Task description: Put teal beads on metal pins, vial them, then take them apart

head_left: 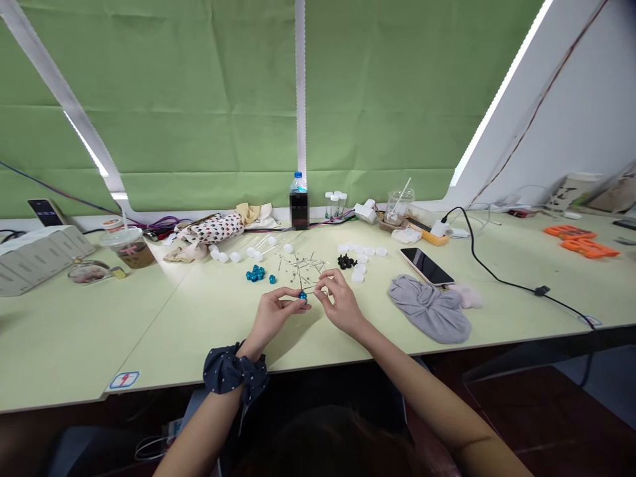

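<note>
My left hand (275, 310) pinches a small blue bead (303, 295) just above the pale green table (199, 324). My right hand (339, 301) is closed in a pinch on a thin metal pin (318, 289) that meets the bead. A dark dotted scrunchie (233, 371) sits on my left wrist. Behind my hands lie several loose metal pins (303, 264), a cluster of blue beads (256, 273), a little heap of black beads (346, 262) and scattered white caps (362, 252).
A grey cloth (430, 308) and a phone (426, 265) lie to the right, with a black cable (497, 278) trailing across. At the back stand a dark bottle (299, 205), small vials (335, 204), a patterned pouch (213, 228) and a lidded cup (128, 244). Orange tools (581, 242) rest far right.
</note>
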A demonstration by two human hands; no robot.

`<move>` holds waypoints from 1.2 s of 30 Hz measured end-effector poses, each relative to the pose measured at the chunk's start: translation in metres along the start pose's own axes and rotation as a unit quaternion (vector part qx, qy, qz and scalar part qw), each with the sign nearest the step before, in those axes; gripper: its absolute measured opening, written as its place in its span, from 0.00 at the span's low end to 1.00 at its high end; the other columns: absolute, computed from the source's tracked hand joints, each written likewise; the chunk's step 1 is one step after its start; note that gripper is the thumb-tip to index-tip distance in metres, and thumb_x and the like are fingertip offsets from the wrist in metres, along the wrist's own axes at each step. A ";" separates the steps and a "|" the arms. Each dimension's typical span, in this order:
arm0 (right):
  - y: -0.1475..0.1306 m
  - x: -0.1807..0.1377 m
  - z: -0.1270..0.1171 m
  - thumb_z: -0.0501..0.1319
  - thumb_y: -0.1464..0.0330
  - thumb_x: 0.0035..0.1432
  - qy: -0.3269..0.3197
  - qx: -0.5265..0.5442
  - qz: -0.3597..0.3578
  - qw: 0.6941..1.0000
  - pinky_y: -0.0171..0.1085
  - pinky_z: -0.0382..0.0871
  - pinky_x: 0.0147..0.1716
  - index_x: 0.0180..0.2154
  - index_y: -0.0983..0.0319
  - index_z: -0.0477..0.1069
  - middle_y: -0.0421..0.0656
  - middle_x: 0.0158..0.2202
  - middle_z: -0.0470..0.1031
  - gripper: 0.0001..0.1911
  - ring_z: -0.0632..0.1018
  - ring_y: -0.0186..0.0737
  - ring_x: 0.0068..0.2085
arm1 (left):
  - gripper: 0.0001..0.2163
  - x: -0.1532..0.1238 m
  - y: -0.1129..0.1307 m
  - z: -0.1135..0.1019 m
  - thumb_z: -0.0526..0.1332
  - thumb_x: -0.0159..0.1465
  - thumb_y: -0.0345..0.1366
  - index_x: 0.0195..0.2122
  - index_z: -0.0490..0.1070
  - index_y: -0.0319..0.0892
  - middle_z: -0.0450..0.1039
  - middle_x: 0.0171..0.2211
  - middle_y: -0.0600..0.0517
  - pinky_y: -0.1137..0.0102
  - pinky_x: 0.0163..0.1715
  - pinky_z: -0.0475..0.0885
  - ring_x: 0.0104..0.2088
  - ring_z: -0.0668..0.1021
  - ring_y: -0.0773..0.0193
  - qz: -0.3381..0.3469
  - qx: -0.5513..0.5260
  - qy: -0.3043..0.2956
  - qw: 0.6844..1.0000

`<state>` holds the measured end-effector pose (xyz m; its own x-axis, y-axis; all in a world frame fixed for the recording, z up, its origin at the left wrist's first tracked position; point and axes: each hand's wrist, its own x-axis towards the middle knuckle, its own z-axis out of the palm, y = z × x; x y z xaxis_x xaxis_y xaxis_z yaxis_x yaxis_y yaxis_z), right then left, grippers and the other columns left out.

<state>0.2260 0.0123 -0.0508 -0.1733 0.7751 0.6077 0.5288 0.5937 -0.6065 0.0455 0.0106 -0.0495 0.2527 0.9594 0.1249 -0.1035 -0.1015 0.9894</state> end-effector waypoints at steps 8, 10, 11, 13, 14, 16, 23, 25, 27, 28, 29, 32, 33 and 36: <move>-0.003 -0.004 0.005 0.49 0.70 0.62 0.009 -0.104 -0.032 0.994 0.39 0.64 0.35 0.33 0.62 0.66 0.48 0.46 0.62 0.09 0.68 0.37 0.35 | 0.15 0.000 0.002 0.002 0.69 0.50 0.39 0.35 0.71 0.35 0.78 0.27 0.49 0.62 0.37 0.77 0.32 0.81 0.54 -0.008 0.002 0.004 1.000; -0.002 -0.004 0.005 0.49 0.70 0.62 0.010 -0.123 -0.043 0.991 0.39 0.64 0.36 0.32 0.62 0.66 0.48 0.46 0.62 0.09 0.67 0.38 0.35 | 0.15 0.000 0.001 0.002 0.69 0.50 0.38 0.35 0.71 0.35 0.78 0.27 0.49 0.62 0.37 0.77 0.32 0.81 0.54 -0.008 0.003 0.003 1.000; -0.002 -0.004 0.006 0.49 0.71 0.62 0.010 -0.132 -0.048 0.990 0.39 0.64 0.36 0.32 0.62 0.66 0.48 0.46 0.63 0.09 0.67 0.38 0.35 | 0.15 0.000 0.001 0.001 0.69 0.50 0.38 0.35 0.71 0.35 0.78 0.27 0.49 0.62 0.37 0.77 0.32 0.81 0.54 -0.009 0.003 0.001 1.000; 0.000 -0.005 0.006 0.50 0.71 0.61 0.013 -0.148 -0.055 0.987 0.40 0.63 0.36 0.32 0.62 0.67 0.48 0.46 0.63 0.08 0.66 0.38 0.35 | 0.15 0.000 0.001 0.001 0.69 0.50 0.38 0.35 0.71 0.35 0.78 0.27 0.49 0.62 0.37 0.77 0.32 0.81 0.54 -0.012 0.005 -0.004 1.000; 0.000 -0.005 0.006 0.51 0.72 0.61 0.015 -0.155 -0.057 0.986 0.40 0.63 0.37 0.31 0.62 0.67 0.48 0.46 0.63 0.08 0.66 0.39 0.36 | 0.15 0.000 0.000 0.001 0.69 0.51 0.38 0.35 0.70 0.35 0.78 0.26 0.49 0.62 0.38 0.77 0.32 0.81 0.54 -0.013 0.005 -0.006 1.000; 0.001 -0.005 0.006 0.51 0.72 0.60 0.018 -0.169 -0.059 0.984 0.40 0.63 0.37 0.31 0.62 0.67 0.48 0.45 0.63 0.08 0.66 0.39 0.36 | 0.15 0.000 0.001 0.001 0.69 0.51 0.38 0.35 0.70 0.35 0.78 0.26 0.49 0.62 0.38 0.77 0.32 0.81 0.54 -0.015 0.007 -0.008 1.000; 0.000 -0.004 0.008 0.51 0.71 0.62 0.016 -0.206 -0.058 0.977 0.39 0.61 0.36 0.31 0.62 0.68 0.48 0.43 0.66 0.10 0.67 0.40 0.38 | 0.14 -0.001 0.003 0.003 0.69 0.51 0.38 0.35 0.70 0.36 0.78 0.26 0.49 0.62 0.38 0.77 0.32 0.81 0.54 -0.016 0.013 -0.009 1.000; 0.000 -0.004 0.008 0.50 0.70 0.63 0.013 -0.209 -0.055 0.976 0.38 0.61 0.35 0.32 0.62 0.68 0.48 0.41 0.66 0.10 0.67 0.40 0.37 | 0.14 -0.001 0.004 0.003 0.69 0.50 0.38 0.34 0.70 0.36 0.78 0.26 0.49 0.62 0.38 0.77 0.32 0.81 0.54 -0.017 0.016 -0.007 1.000; 0.000 -0.004 0.008 0.50 0.68 0.64 0.004 -0.202 -0.041 0.978 0.36 0.61 0.31 0.32 0.62 0.69 0.46 0.38 0.67 0.12 0.68 0.37 0.34 | 0.14 -0.002 0.003 0.002 0.69 0.51 0.39 0.34 0.70 0.36 0.78 0.26 0.48 0.62 0.38 0.77 0.32 0.81 0.54 -0.016 0.019 -0.007 1.000; -0.001 -0.004 0.008 0.50 0.68 0.64 -0.002 -0.193 -0.031 0.981 0.35 0.60 0.29 0.31 0.62 0.69 0.45 0.37 0.67 0.12 0.68 0.36 0.32 | 0.14 -0.002 0.003 0.002 0.68 0.51 0.39 0.35 0.70 0.36 0.78 0.26 0.48 0.62 0.38 0.77 0.32 0.81 0.54 -0.015 0.020 -0.009 1.000; -0.001 -0.004 0.008 0.50 0.67 0.64 -0.007 -0.180 -0.021 0.983 0.35 0.60 0.28 0.31 0.61 0.69 0.44 0.36 0.67 0.13 0.68 0.35 0.30 | 0.14 -0.001 0.002 0.002 0.68 0.51 0.39 0.35 0.70 0.36 0.78 0.26 0.48 0.62 0.38 0.77 0.32 0.81 0.54 -0.014 0.021 -0.011 1.000; 0.000 -0.004 0.009 0.51 0.67 0.64 -0.012 -0.122 -0.006 0.992 0.33 0.61 0.27 0.29 0.61 0.70 0.42 0.31 0.67 0.13 0.69 0.34 0.29 | 0.15 -0.001 0.000 0.001 0.68 0.52 0.39 0.35 0.70 0.36 0.78 0.26 0.48 0.62 0.38 0.77 0.32 0.81 0.55 -0.012 0.027 -0.013 0.999; 0.000 -0.004 0.009 0.51 0.67 0.64 -0.010 -0.101 -0.006 0.995 0.33 0.62 0.28 0.29 0.61 0.70 0.42 0.30 0.67 0.13 0.70 0.34 0.29 | 0.15 -0.001 0.000 0.000 0.68 0.52 0.40 0.36 0.71 0.36 0.78 0.27 0.48 0.62 0.38 0.77 0.32 0.81 0.55 -0.011 0.028 -0.013 0.999; 0.000 -0.003 0.011 0.52 0.69 0.63 -0.003 -0.057 -0.010 0.998 0.33 0.64 0.30 0.29 0.61 0.70 0.41 0.29 0.66 0.13 0.71 0.34 0.30 | 0.16 0.000 -0.001 0.000 0.68 0.51 0.41 0.36 0.71 0.36 0.78 0.28 0.49 0.62 0.38 0.77 0.33 0.81 0.55 -0.010 0.032 -0.013 0.999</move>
<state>0.2178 0.0121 -0.0584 -0.1899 0.7649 0.6155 0.6166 0.5808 -0.5316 0.0452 0.0106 -0.0507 0.2796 0.9542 0.1063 -0.0369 -0.0999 0.9943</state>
